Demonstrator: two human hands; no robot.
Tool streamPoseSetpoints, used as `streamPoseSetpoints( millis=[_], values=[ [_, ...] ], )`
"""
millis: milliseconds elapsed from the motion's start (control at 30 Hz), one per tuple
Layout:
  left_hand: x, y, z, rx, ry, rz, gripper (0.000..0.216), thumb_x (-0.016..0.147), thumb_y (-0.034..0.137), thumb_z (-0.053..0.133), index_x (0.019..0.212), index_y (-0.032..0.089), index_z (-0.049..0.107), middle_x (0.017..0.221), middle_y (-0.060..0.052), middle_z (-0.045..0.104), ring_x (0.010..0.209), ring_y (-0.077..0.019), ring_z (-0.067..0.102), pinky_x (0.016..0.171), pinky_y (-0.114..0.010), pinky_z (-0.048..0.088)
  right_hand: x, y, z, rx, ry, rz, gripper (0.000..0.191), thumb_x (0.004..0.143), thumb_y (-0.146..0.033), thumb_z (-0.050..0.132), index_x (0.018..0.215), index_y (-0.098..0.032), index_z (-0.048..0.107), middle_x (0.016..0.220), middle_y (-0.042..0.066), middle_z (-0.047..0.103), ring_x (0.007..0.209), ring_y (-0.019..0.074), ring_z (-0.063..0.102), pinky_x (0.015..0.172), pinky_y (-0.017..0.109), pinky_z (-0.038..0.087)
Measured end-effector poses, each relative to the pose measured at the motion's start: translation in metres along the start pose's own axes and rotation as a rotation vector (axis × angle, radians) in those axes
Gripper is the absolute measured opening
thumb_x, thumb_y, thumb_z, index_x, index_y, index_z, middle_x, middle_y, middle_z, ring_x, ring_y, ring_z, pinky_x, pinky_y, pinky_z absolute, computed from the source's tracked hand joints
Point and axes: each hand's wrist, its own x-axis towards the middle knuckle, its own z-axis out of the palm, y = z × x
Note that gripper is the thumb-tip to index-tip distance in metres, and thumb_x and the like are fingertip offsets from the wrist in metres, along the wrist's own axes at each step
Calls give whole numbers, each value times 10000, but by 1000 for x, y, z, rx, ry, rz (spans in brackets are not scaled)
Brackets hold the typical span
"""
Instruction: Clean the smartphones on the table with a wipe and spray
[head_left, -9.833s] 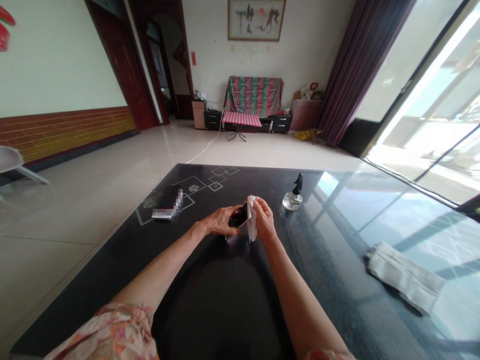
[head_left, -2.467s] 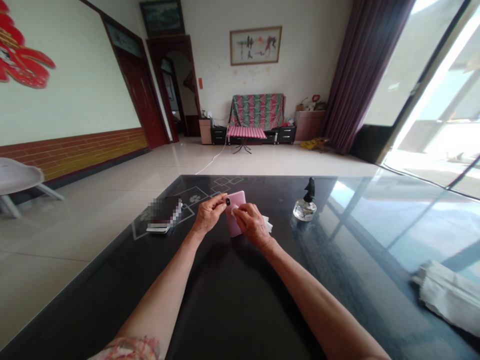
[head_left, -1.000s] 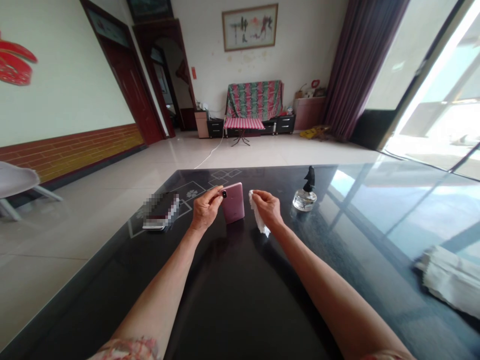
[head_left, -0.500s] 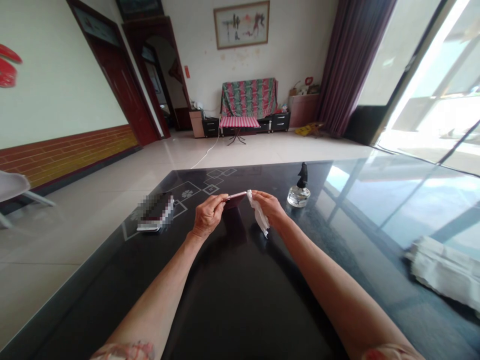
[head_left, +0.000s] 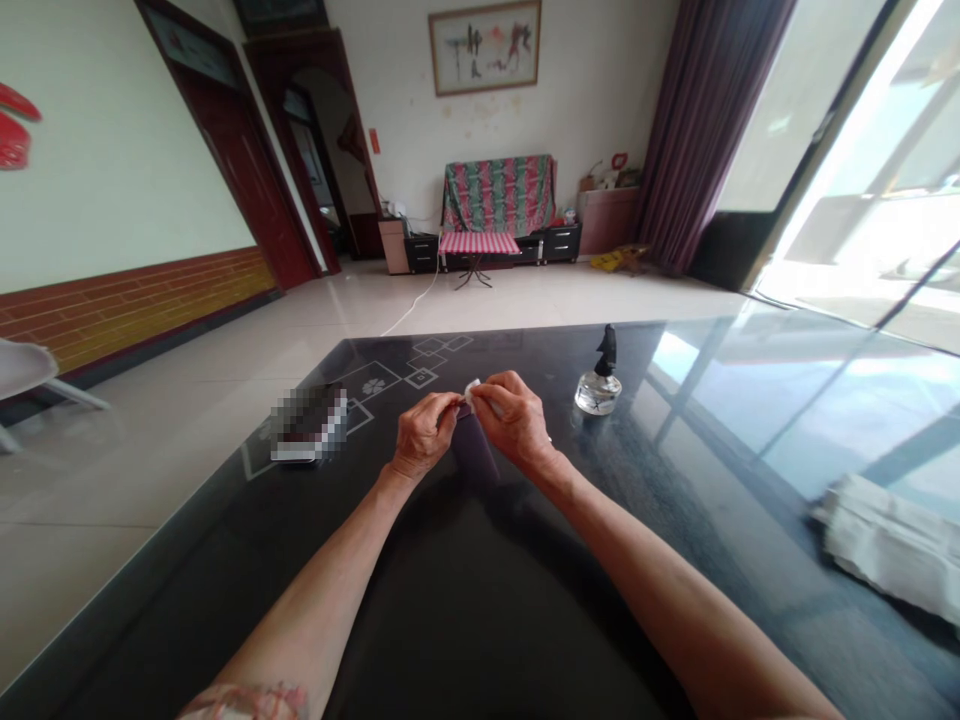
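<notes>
The left hand pinches a phone, mostly hidden, just right of its fingertips; the right hand, equally near, clamps a white tissue against it. Its long axis I can't tell.

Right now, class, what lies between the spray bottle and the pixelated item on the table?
In the head view, left to right: white tabletop pattern, the left hand, the mostly hidden phone and white tissue, then the right hand.

Just a bit of patterned sleeve showing, well behind the left fingers, pinkish-orange on pale fabric, kinda crumpled, forearm between them bare.
</notes>
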Motion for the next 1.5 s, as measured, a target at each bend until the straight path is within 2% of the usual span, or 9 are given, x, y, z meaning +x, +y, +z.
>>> streamPoseSetpoints(
  millis=[167, 367, 600, 833, 1067, 1267, 1367, 1433, 1500],
  values=[
    [0, 0, 1, -4, 19, 4, 180, 917, 253, 504, 978, 200, 665, 924, -53, 726, 848, -171, 685, 810, -273, 530, 2, 5, -2, -59, 49, 18, 147, 902, -257, 589, 906, -247, 736, 885, 32, 630, 824, 150, 605, 778, 256, 493],
    [-3, -4, 2, 39, 26, 6, 175, 922, 270, 497, 951, 188, 649, 852, -51, 709, 785, -164, 669, 773, -262, 515, -2, -14, 6, -69, -83, -60, 190, 937, -265, 541, 960, -261, 729, 929, 51, 618, 867, 167, 577, 794, 273, 488],
    [-2, -3, 3, 23, 39, 36, 150, 919, 232, 512, 968, 189, 647, 902, -49, 722, 831, -162, 686, 796, -259, 531, 1, 5, -5, -104, 12, 20, 175, 921, -261, 561, 935, -249, 735, 910, 45, 619, 844, 160, 587, 797, 264, 483],
    [-4, -6, 4, 71, 60, 68, 149, 929, 244, 493, 956, 182, 626, 868, -50, 713, 813, -164, 684, 765, -265, 538, -7, -12, 4, -96, -118, -86, 207, 947, -270, 524, 976, -236, 725, 938, 56, 618, 885, 165, 567, 811, 262, 475],
    [-2, -4, 4, 46, 66, 91, 125, 916, 199, 517, 958, 189, 634, 888, -43, 719, 823, -158, 688, 779, -267, 549, -3, 6, -6, -112, 2, 34, 180, 922, -257, 552, 937, -227, 729, 921, 48, 626, 848, 153, 595, 798, 247, 482],
    [-3, -3, 4, 75, 61, 88, 135, 929, 220, 496, 949, 186, 625, 875, -46, 714, 809, -157, 684, 773, -265, 547, -6, -6, 1, -48, -101, -33, 220, 934, -289, 520, 964, -236, 732, 952, 61, 636, 895, 163, 591, 817, 260, 479],
    [-4, -4, 4, 74, 49, 113, 129, 925, 198, 498, 960, 192, 622, 904, -48, 717, 840, -160, 684, 795, -276, 546, -3, 7, -2, 14, -4, 158, 199, 881, -302, 564, 915, -221, 742, 941, 62, 654, 889, 169, 609, 830, 275, 478],
    [-6, -5, 6, 75, 30, 141, 130, 925, 184, 495, 964, 196, 618, 915, -51, 715, 857, -165, 682, 808, -289, 545, 0, 21, -8, 85, 42, 410, 202, 819, -324, 605, 870, -191, 748, 873, 61, 671, 832, 178, 623, 784, 284, 487],
    [-9, -7, 8, 84, 4, 168, 132, 927, 181, 491, 969, 198, 615, 920, -54, 711, 862, -171, 680, 814, -302, 546, 3, 33, -14, 246, -21, 682, 270, 778, -369, 625, 880, -150, 746, 760, 56, 675, 704, 169, 619, 669, 272, 486]
  ],
)
